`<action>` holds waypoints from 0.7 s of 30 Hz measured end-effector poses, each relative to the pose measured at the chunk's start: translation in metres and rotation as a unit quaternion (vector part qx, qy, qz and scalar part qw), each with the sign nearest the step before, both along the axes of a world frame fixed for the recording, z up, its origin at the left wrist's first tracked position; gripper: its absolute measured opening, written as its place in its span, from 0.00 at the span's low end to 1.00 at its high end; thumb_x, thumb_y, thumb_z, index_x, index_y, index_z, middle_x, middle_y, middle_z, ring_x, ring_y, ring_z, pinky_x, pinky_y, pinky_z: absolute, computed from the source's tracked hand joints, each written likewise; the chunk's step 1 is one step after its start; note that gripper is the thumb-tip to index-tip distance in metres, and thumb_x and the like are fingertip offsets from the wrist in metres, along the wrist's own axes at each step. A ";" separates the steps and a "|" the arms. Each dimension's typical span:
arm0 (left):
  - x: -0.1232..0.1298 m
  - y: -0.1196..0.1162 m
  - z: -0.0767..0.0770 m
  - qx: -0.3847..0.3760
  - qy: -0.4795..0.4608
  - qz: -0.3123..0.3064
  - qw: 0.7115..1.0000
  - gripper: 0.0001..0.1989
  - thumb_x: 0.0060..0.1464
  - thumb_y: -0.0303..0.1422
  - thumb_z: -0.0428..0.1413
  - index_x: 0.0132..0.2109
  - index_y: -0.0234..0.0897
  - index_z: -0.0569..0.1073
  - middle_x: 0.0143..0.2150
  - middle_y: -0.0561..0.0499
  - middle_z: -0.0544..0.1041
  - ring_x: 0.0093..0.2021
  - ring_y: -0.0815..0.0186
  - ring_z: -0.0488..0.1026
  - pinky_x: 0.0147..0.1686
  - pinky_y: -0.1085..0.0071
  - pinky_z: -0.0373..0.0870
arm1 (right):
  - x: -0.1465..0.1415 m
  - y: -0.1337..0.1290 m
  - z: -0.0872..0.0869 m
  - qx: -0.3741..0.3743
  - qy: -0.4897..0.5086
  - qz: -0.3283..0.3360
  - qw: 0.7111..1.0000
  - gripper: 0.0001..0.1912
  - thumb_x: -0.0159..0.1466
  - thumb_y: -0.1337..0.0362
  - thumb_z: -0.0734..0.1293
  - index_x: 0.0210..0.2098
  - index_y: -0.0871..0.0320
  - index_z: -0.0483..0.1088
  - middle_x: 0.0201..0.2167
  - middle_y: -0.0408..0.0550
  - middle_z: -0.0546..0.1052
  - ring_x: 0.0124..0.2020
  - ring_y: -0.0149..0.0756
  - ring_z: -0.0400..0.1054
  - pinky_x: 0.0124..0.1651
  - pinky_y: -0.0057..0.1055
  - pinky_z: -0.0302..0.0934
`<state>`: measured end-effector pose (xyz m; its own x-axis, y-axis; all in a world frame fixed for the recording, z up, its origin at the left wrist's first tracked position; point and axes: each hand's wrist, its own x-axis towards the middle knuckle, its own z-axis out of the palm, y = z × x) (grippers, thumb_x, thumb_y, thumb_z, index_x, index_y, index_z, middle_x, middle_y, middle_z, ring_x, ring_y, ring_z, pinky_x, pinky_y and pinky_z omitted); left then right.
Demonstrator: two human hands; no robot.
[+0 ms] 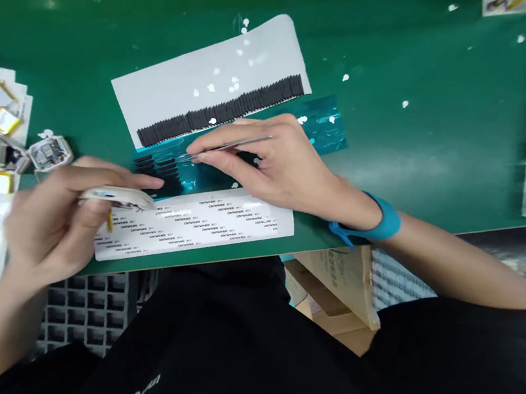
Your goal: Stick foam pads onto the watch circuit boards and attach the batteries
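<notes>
Blue film (204, 178) lies beneath tweezers (238, 144) pinched in the right hand (279, 164); the left hand (53, 221) pinches a pale casing (122, 195).

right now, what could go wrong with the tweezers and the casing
The tweezers in the right hand might scratch or lift the blue film below their tips. The pale casing, pinched in the left hand, could slip. Loose white bits could stick to the black strips; one seems to lie there.
</notes>
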<state>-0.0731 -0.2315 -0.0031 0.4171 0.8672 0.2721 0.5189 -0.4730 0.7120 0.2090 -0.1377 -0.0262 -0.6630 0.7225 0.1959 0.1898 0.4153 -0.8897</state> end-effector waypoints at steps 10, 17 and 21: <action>0.006 0.009 -0.030 0.024 0.010 -0.005 1.000 0.16 0.70 0.25 0.52 0.59 0.42 0.75 0.57 0.61 0.83 0.31 0.70 0.76 0.30 0.65 0.78 | -0.005 0.011 -0.010 0.037 0.041 0.052 0.997 0.10 0.75 0.61 0.67 0.47 0.48 0.82 0.46 0.39 0.86 0.49 0.38 0.79 0.55 0.40 0.74; 0.009 0.012 -0.034 0.053 0.031 -0.046 0.997 0.15 0.71 0.23 0.49 0.59 0.38 0.72 0.55 0.48 0.83 0.41 0.64 0.77 0.39 0.65 0.78 | -0.014 0.004 -0.028 0.235 -0.032 0.055 0.970 0.12 0.77 0.63 0.63 0.53 0.53 0.77 0.43 0.43 0.84 0.49 0.38 0.78 0.47 0.38 0.73; 0.008 0.011 -0.033 0.035 0.066 -0.052 0.996 0.14 0.73 0.24 0.47 0.58 0.38 0.71 0.54 0.44 0.83 0.45 0.62 0.78 0.42 0.64 0.76 | -0.016 0.007 -0.021 0.381 -0.014 -0.010 0.925 0.13 0.77 0.71 0.60 0.53 0.60 0.75 0.41 0.47 0.84 0.46 0.34 0.79 0.44 0.34 0.76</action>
